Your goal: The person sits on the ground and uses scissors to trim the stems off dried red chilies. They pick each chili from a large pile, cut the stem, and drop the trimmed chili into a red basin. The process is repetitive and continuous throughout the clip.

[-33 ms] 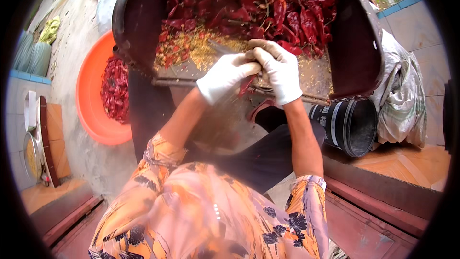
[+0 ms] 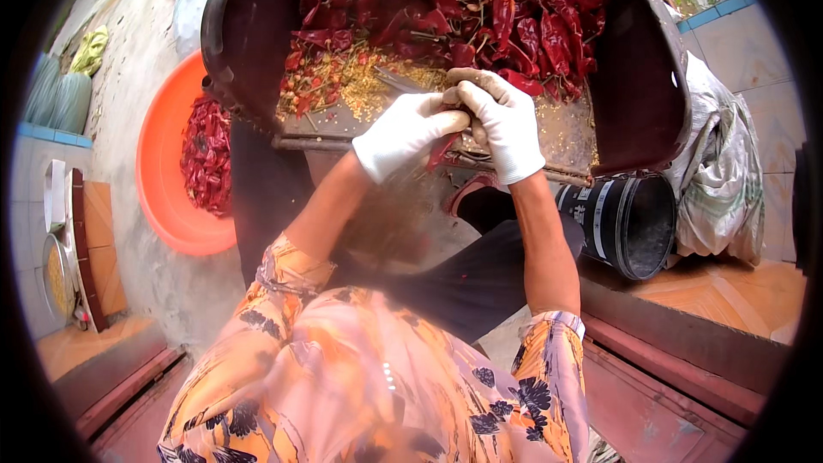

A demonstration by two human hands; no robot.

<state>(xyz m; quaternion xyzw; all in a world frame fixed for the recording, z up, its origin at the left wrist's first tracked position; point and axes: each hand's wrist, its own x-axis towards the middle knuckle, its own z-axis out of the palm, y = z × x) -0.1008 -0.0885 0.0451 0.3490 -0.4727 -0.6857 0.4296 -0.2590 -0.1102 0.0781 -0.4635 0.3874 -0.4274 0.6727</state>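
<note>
My left hand (image 2: 405,135) and my right hand (image 2: 504,133), both in white gloves with soiled fingertips, meet at the near edge of a dark cart-like container (image 2: 639,77). Their fingers are closed together around a dried red chili (image 2: 441,153), whose lower part hangs below the left thumb; the rest is hidden by the gloves. Just beyond the left hand, a grey blade-like metal piece (image 2: 396,81) points to the upper left; its other end is out of sight. Behind the hands lies a heap of dried red chilies (image 2: 506,21), with yellow seeds (image 2: 364,77) spread before it.
An orange basin (image 2: 159,197) with red chili pieces (image 2: 206,154) stands on the floor at left. To the right are a black bucket (image 2: 639,227) lying on its side and a white woven sack (image 2: 716,171). Green bags (image 2: 64,103) are at far left.
</note>
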